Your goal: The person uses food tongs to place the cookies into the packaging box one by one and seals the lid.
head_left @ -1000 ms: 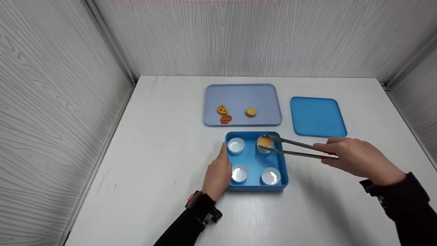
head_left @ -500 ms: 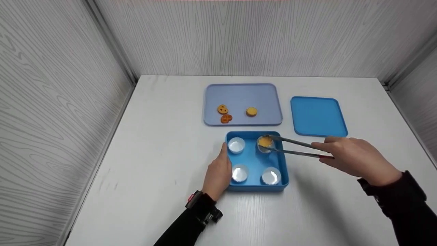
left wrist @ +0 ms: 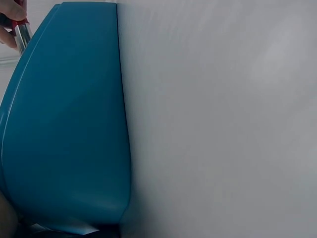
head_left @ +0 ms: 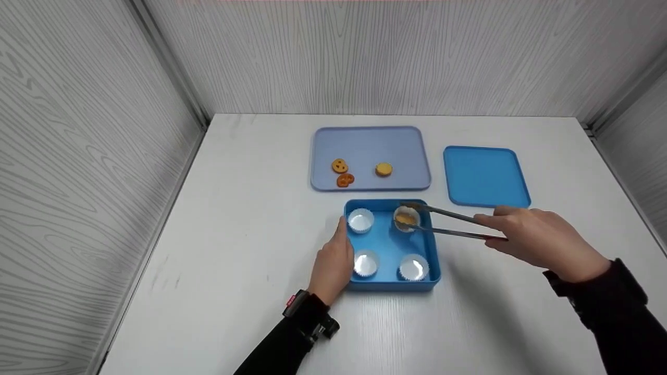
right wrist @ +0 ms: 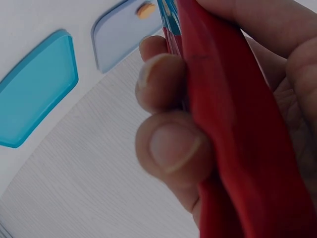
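My right hand [head_left: 542,237] grips a pair of tongs [head_left: 453,214], whose red handle [right wrist: 223,124] fills much of the right wrist view. The tongs' tips stand apart at the back right paper cup [head_left: 411,227]. A yellow-orange cookie [head_left: 405,219] sits in that cup, partly hidden by the lower tip. Three white cups stand in the other corners of the blue box [head_left: 385,242]: back left [head_left: 360,221], front left [head_left: 366,263] and front right [head_left: 414,267]. My left hand [head_left: 333,265] rests against the box's left wall, a straight finger along it.
Behind the box lies a pale lilac tray [head_left: 370,146] with a cookie with holes [head_left: 340,166], a brown pretzel-shaped cookie [head_left: 345,180] and a round yellow cookie [head_left: 383,169]. A flat blue lid or tray [head_left: 487,177] lies to the right. Grey-white walls enclose the table.
The tongs' tips have spread a little, and the cookie has dropped from between them, lower into the back right cup. My left hand and the box have stayed put.
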The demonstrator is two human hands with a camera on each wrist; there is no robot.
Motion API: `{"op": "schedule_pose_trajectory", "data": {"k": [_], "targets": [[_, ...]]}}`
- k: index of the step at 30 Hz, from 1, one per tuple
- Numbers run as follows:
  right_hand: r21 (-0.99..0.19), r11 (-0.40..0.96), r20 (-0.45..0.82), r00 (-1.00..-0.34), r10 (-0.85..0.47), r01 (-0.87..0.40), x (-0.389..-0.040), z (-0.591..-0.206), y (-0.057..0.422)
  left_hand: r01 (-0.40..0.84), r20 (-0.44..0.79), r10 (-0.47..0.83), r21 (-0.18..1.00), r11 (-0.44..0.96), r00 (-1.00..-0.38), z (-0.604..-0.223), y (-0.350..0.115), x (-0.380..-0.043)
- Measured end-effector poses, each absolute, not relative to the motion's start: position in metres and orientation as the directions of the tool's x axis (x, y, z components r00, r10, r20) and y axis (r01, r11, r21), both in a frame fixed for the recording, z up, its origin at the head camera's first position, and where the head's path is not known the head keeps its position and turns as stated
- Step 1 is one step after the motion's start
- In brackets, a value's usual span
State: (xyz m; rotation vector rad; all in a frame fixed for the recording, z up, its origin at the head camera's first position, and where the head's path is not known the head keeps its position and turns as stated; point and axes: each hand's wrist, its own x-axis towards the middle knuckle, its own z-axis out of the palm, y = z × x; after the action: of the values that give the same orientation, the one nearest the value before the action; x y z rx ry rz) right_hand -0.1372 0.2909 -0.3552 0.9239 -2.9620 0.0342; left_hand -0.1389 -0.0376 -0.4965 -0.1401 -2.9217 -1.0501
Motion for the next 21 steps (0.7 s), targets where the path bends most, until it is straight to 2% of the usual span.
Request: {"op": "schedule_pose_trajectory", "data": {"k": [17, 21], "targets": [[-0.041, 0.823, 0.077, -0.823, -0.563, -0.567, -0.133, -0.354, 0.302, 0.089, 0.056, 0.07, 0.643, 0.761, -0.996, -0.497, -0.037, -0.138], [-0.015, 0.816, 0.097, -0.814, -0.573, -0.577, -0.13, -0.353, 0.302, 0.09, 0.064, 0.064, 0.649, 0.755, -0.996, -0.498, -0.037, -0.139]]}}
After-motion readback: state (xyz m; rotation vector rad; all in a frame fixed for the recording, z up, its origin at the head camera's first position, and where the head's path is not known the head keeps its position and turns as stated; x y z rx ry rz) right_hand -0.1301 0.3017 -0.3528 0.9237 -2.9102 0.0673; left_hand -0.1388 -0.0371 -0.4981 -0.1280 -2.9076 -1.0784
